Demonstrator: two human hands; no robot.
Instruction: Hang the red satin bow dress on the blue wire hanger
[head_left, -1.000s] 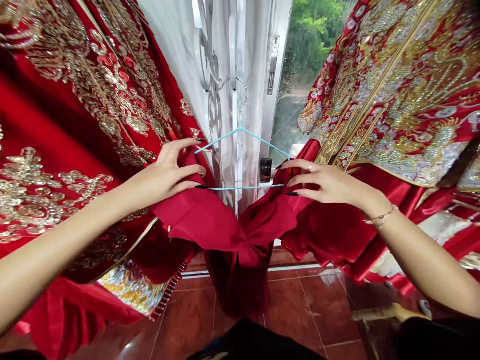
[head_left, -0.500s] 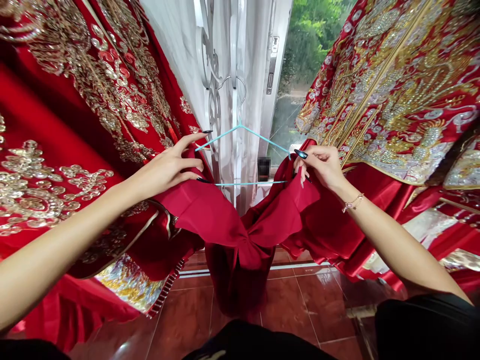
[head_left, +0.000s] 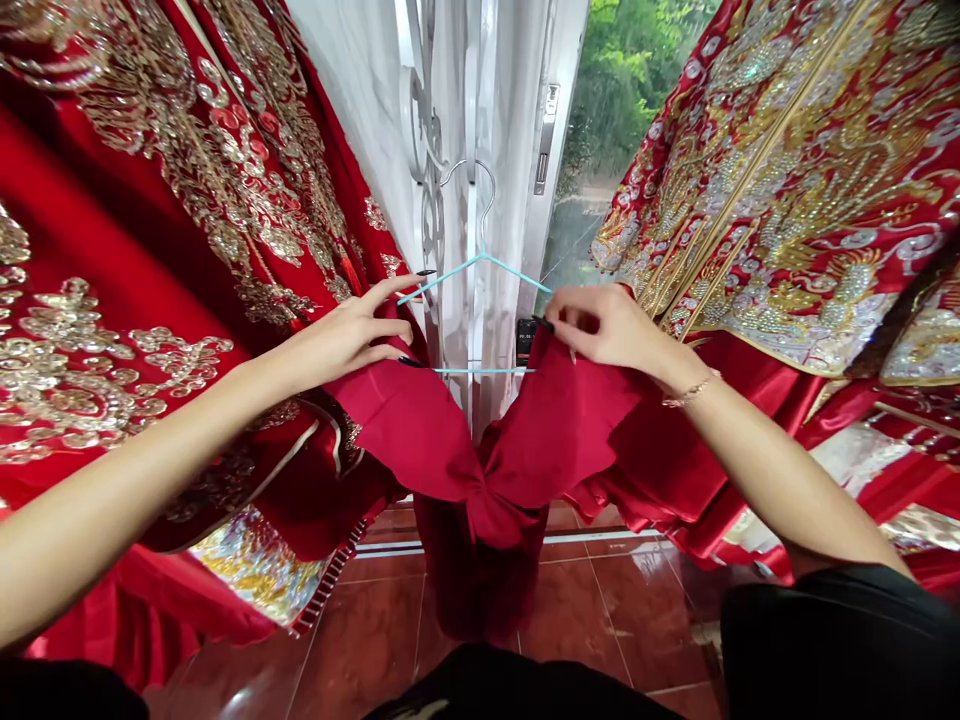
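Note:
A dark red dress (head_left: 420,430) with a gathered V-shaped front hangs on a thin light-blue hanger (head_left: 517,270), whose metal hook loops over a white bar. My left hand (head_left: 337,340) grips the dress at the hanger's left end, index finger stretched above the blue arm and thumb low on the cloth. With fingers and thumb pinched together, my right hand (head_left: 607,325) holds the upper edge of the dress's right side, in front of the hanger's right arm. That end of the hanger is hidden behind the hand and cloth.
Red gowns with gold beading (head_left: 247,200) hang close on the left; a heavily embroidered red jacket (head_left: 780,180) hangs on the right. Behind are a white curtain (head_left: 352,90), a metal door frame (head_left: 551,150) and a small dark screen (head_left: 525,338). Below lies the red tiled floor (head_left: 360,620).
My right hand has moved left and turned palm-down, drawing the dress's right edge inward over the hanger's right end. My left hand stays at nearly the same spot on the dress.

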